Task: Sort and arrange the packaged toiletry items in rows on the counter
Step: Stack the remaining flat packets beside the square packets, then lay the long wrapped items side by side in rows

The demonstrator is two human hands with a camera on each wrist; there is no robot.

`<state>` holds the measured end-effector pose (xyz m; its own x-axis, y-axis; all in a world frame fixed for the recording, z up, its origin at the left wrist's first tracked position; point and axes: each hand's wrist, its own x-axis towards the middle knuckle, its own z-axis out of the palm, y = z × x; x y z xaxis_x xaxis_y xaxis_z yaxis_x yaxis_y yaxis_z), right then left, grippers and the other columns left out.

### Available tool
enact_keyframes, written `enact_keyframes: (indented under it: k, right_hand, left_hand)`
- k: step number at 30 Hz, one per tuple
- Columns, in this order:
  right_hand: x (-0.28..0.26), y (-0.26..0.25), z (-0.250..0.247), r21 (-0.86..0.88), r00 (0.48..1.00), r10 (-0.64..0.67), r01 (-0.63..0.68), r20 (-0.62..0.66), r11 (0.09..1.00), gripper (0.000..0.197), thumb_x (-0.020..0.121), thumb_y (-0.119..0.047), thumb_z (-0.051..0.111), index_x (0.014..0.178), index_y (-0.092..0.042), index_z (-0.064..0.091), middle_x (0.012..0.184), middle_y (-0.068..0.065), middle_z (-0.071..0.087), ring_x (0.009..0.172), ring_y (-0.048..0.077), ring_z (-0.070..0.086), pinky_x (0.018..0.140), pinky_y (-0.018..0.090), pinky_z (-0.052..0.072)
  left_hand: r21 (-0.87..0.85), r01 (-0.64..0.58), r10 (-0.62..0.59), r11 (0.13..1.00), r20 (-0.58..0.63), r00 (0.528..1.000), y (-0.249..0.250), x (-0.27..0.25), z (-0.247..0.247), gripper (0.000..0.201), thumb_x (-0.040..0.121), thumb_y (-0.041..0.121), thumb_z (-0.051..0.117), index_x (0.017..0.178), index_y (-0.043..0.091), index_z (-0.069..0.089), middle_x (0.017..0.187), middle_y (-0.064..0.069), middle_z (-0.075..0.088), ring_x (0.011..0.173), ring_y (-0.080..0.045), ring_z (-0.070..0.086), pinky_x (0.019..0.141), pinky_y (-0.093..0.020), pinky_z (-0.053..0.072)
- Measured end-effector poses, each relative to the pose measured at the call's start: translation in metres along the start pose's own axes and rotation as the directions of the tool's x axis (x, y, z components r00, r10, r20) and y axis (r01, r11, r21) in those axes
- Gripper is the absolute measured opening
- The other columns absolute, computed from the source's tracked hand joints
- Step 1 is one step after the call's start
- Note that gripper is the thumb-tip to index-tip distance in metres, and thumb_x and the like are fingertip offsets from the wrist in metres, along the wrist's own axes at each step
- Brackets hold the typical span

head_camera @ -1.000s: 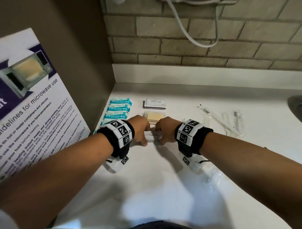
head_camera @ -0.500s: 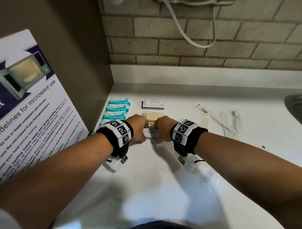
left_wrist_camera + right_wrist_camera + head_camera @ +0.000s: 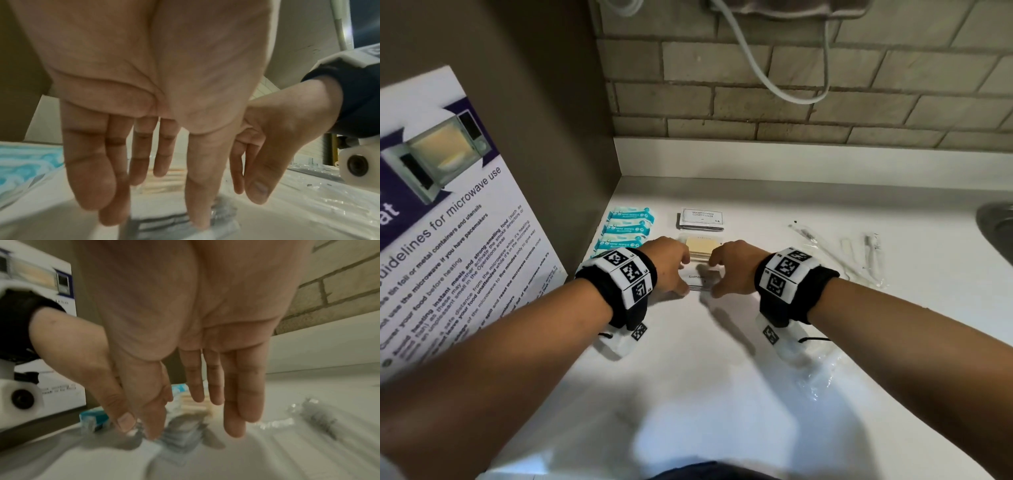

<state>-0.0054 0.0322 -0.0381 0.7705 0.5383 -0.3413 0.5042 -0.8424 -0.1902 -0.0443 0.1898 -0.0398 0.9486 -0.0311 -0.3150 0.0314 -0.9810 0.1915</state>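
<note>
A small stack of white packets (image 3: pixel 700 280) with grey edges lies on the white counter (image 3: pixel 722 394), just in front of a stack of beige packets (image 3: pixel 702 247). My left hand (image 3: pixel 674 270) is at the stack's left side and my right hand (image 3: pixel 727 270) at its right side. In the wrist views the fingers of both hands point straight down. The left fingertips (image 3: pixel 198 222) touch the stack (image 3: pixel 164 223), and the right fingertips (image 3: pixel 153 433) touch its edge (image 3: pixel 180 434). Behind lie white shampoo sachets (image 3: pixel 701 218) and, to the left, a column of blue wipe packs (image 3: pixel 627 229).
Clear-wrapped thin items (image 3: pixel 835 255) lie on the counter to the right, and a crumpled clear wrapper (image 3: pixel 820 370) sits under my right wrist. A sink rim (image 3: pixel 996 229) is at the far right. A microwave poster (image 3: pixel 448 222) stands on the left wall, and a brick wall is behind.
Both hands stay at the sides of the white packet stack. The stack sits a little closer to the beige packets than a second ago.
</note>
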Motion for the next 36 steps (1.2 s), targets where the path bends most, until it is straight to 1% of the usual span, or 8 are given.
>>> enact_keyframes:
  k: [4,10,14,19,24,29,32,36]
  right_hand:
    - [-0.02,0.024,-0.028,0.08,0.997,0.019,-0.013,-0.073,0.997,0.056,0.079,-0.041,0.073,0.129,-0.021,0.058,0.129,-0.001,0.06,0.118,0.02,0.056,0.098,0.032,0.046]
    - [-0.028,0.085,-0.055,0.204,0.957,0.242,-0.207,-0.161,0.957,0.039,0.083,-0.037,0.07,0.116,-0.018,0.066,0.121,0.001,0.066,0.113,0.022,0.06,0.096,0.03,0.046]
    - [-0.03,0.128,-0.046,0.099,0.929,0.359,-0.35,-0.09,0.931,0.043,0.091,-0.034,0.061,0.126,-0.009,0.062,0.132,0.009,0.059,0.124,0.029,0.054,0.103,0.035,0.045]
    - [-0.024,0.17,-0.026,0.099,0.88,0.464,-0.455,-0.107,0.885,0.049,0.087,-0.027,0.065,0.13,-0.009,0.051,0.125,0.015,0.061,0.116,0.034,0.058,0.095,0.037,0.049]
    - [-0.001,0.215,-0.006,0.073,0.879,0.469,-0.463,-0.09,0.883,0.073,0.06,-0.017,0.08,0.123,-0.019,0.043,0.095,0.003,0.06,0.087,0.032,0.066,0.081,0.042,0.058]
    - [-0.029,0.202,-0.023,0.214,0.886,0.445,-0.413,-0.128,0.885,0.042,0.09,-0.019,0.058,0.128,-0.005,0.051,0.124,0.015,0.06,0.113,0.033,0.059,0.09,0.034,0.05]
    - [-0.044,0.209,-0.035,0.284,0.884,0.429,-0.369,-0.186,0.885,0.021,0.09,-0.02,0.051,0.092,-0.002,0.061,0.107,0.018,0.063,0.089,0.031,0.058,0.068,0.027,0.045]
    - [-0.065,0.219,-0.046,0.394,0.856,0.423,-0.294,-0.297,0.871,0.025,0.089,-0.015,0.047,0.105,0.002,0.057,0.101,0.019,0.059,0.082,0.031,0.049,0.069,0.028,0.035]
  left_hand:
    - [0.011,-0.04,0.041,0.999,-0.055,0.998,0.018,0.001,-0.02,0.053,0.077,0.043,0.074,0.123,0.022,0.059,0.119,0.0,0.062,0.1,-0.021,0.058,0.084,-0.028,0.046]
    - [-0.112,-0.193,0.173,0.975,-0.167,0.971,0.086,0.018,-0.027,0.036,0.089,0.037,0.063,0.118,0.017,0.062,0.112,0.0,0.066,0.106,-0.02,0.06,0.085,-0.027,0.044]
    - [-0.067,-0.09,0.082,0.994,-0.109,0.991,0.118,0.034,0.0,0.051,0.091,0.05,0.054,0.119,0.008,0.058,0.117,-0.011,0.065,0.108,-0.03,0.06,0.08,-0.031,0.045]
    - [-0.069,0.015,-0.019,0.997,-0.056,0.998,0.14,0.04,0.028,0.071,0.086,0.066,0.049,0.126,0.007,0.046,0.117,-0.013,0.061,0.104,-0.032,0.06,0.071,-0.032,0.042]
    - [-0.098,0.062,-0.067,0.993,-0.055,0.996,0.17,0.051,0.036,0.063,0.083,0.044,0.068,0.125,0.005,0.04,0.117,-0.013,0.06,0.104,-0.033,0.061,0.071,-0.033,0.044]
    - [-0.229,0.113,-0.129,0.967,-0.055,0.99,0.193,0.054,0.03,0.048,0.087,0.026,0.063,0.122,0.004,0.04,0.116,-0.013,0.059,0.101,-0.031,0.061,0.069,-0.033,0.043]
    - [-0.321,0.052,-0.101,0.946,-0.138,0.985,0.203,0.049,0.02,0.043,0.092,0.03,0.051,0.125,0.003,0.042,0.114,-0.014,0.061,0.096,-0.032,0.06,0.072,-0.033,0.044]
    - [-0.343,-0.052,0.035,0.938,-0.057,0.998,0.223,0.031,0.025,0.04,0.098,0.035,0.04,0.124,0.006,0.043,0.113,-0.015,0.06,0.084,-0.026,0.053,0.063,-0.031,0.037]
